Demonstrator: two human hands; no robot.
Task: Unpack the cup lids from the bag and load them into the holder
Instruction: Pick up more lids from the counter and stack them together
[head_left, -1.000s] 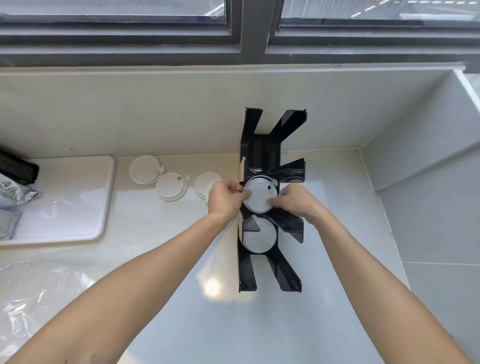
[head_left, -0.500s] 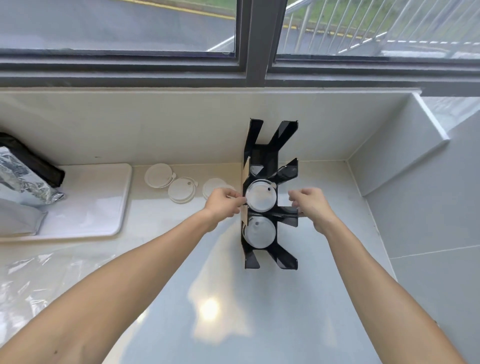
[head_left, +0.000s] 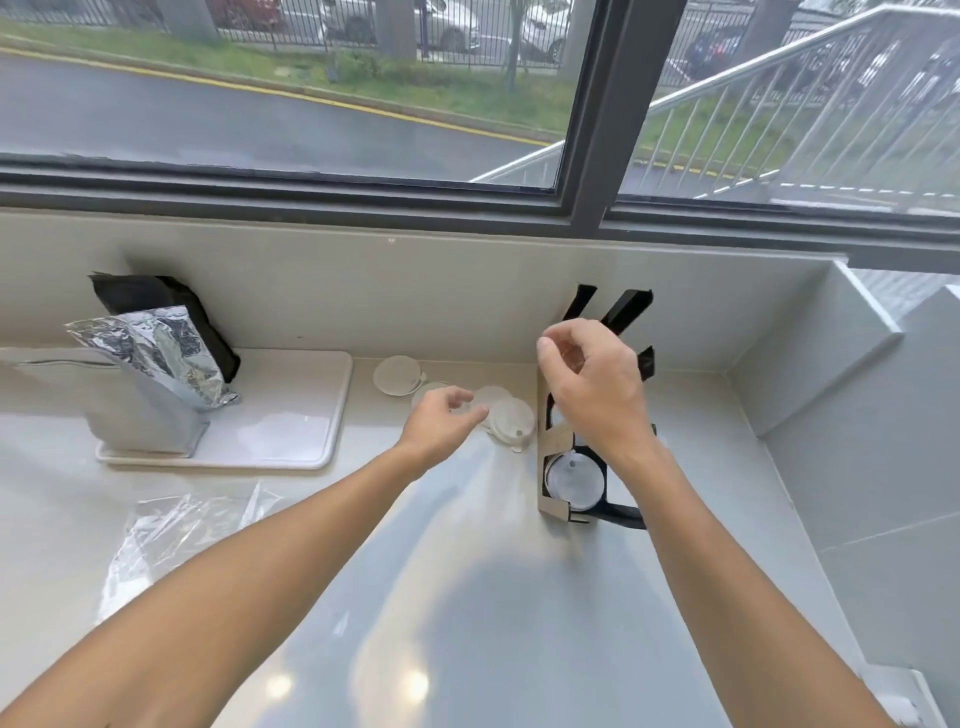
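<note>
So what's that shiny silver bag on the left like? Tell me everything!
The silver bag looks like crinkly foil. It stands upright on the white tray near the wall, its top bent over and creased. A black bag stands right behind it. No hand touches it.

Two bare forearms enter from the lower edge, each ending in a bare hand: left hand (head_left: 441, 423), right hand (head_left: 592, 387). No sleeve covers either arm within the view. No glove, ring, watch or bracelet shows on either hand or wrist. The fingernails (head_left: 544, 344) are short and unpainted.
</note>
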